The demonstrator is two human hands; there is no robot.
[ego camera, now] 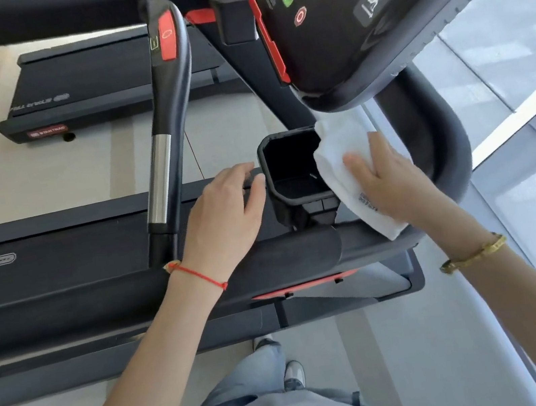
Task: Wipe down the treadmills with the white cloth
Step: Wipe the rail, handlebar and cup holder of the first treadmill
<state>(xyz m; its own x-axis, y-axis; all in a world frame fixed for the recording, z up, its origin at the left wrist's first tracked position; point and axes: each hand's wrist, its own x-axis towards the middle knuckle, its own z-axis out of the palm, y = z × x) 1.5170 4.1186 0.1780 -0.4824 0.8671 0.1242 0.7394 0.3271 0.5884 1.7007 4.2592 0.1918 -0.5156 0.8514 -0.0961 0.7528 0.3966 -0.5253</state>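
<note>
I stand beside a black treadmill and look down on its console area. A folded white cloth lies against the right rim of the black cup holder. My right hand presses flat on the cloth with straight fingers. My left hand hovers or rests, fingers relaxed, just left of the cup holder above the belt side; it holds nothing. The treadmill's console with green and red buttons hangs above.
A black handle bar with a red pad and a chrome section rises left of my left hand. A second treadmill stands farther back. A window ledge and glass run along the right. Pale floor lies between the machines.
</note>
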